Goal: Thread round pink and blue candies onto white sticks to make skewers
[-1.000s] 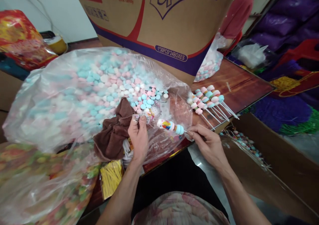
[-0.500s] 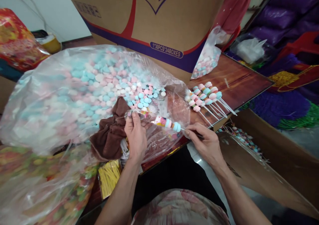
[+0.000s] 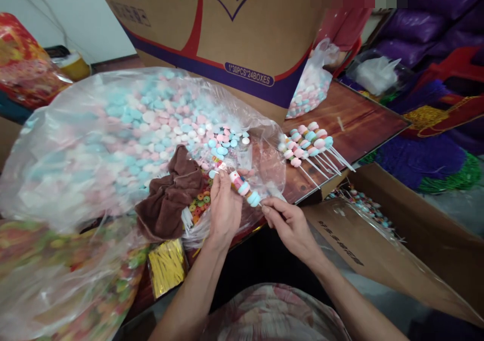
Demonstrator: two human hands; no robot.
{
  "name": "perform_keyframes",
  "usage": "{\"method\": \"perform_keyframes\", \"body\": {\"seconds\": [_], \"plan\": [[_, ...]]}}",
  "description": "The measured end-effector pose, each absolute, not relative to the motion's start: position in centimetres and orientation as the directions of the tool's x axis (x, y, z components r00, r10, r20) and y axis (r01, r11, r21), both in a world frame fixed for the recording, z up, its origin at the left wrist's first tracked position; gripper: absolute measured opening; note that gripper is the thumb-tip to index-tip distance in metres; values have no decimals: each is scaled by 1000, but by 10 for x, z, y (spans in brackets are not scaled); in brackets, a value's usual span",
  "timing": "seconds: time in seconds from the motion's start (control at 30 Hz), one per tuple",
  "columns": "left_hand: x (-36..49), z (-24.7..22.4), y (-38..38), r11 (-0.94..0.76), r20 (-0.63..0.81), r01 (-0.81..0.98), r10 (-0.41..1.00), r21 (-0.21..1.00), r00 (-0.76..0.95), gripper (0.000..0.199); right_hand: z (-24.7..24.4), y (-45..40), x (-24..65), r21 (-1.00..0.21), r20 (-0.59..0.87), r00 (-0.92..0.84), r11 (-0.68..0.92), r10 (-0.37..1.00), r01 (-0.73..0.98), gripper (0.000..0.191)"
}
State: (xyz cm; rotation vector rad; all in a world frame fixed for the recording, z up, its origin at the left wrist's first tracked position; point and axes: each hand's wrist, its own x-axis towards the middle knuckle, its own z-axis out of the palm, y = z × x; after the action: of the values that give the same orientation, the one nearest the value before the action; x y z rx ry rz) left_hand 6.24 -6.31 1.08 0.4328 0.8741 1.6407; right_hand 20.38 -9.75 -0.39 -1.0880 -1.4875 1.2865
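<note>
A candy skewer (image 3: 245, 189) with pale blue, white and pink pieces is held between my hands, tilted down to the right. A clear printed wrapper seems to cover its upper end. My left hand (image 3: 226, 205) pinches that wrapped end. Thumb and fingers of my right hand (image 3: 285, 222) are closed on the white stick just below the lowest blue candy. Beside my left wrist lie a brown cloth (image 3: 170, 197) and small ring candies (image 3: 199, 205). Behind them spreads a large clear bag (image 3: 124, 129) of pastel candies. Several finished-looking skewers (image 3: 308, 142) lie to the right.
A big carton (image 3: 227, 39) stands at the back of the wooden table (image 3: 363, 114). Yellow twist ties (image 3: 167, 266) lie at the front left. Below the right edge is an open cardboard box (image 3: 423, 230) with skewers inside. A person's red sleeve (image 3: 346, 28) shows behind the carton.
My left hand has moved right and slid along the wrapper toward the candies. My right hand has come left and slightly down, and the skewer tilts more steeply.
</note>
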Motion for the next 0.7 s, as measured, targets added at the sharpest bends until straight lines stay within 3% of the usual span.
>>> {"method": "perform_keyframes", "body": {"seconds": [0.07,0.13,0.23,0.3,0.37,0.43,0.53,0.6,0.7], "plan": [[61,11,-63,-24,-196,-702,953,711,-231,33,0,-99,202,-955,-149,-341,-224,928,-193,18],[59,11,-63,6,-226,-724,952,690,-207,35,1,-99,201,-792,-265,-459,-463,848,-399,16],[59,11,-64,46,-254,-736,952,675,-173,36,-4,-100,195,-592,-307,-551,-609,776,-528,15],[60,10,-66,79,-266,-737,954,672,-140,36,-7,-102,189,-569,-305,-550,-611,778,-550,18],[61,8,-69,104,-269,-731,956,674,-112,34,-8,-104,182,-648,-303,-478,-546,824,-531,20],[61,7,-71,112,-258,-726,962,678,-93,32,-7,-106,179,-815,-261,-342,-396,903,-423,20],[57,6,-72,127,-246,-725,967,677,-61,30,-6,-107,182,-999,-37,-197,-43,980,-30,20],[54,6,-71,151,-265,-730,963,666,-42,31,-8,-108,188,-949,154,-195,200,969,243,19],[53,7,-69,179,-306,-747,952,640,-34,31,-15,-107,195,-741,367,-259,449,893,499,22]]}}
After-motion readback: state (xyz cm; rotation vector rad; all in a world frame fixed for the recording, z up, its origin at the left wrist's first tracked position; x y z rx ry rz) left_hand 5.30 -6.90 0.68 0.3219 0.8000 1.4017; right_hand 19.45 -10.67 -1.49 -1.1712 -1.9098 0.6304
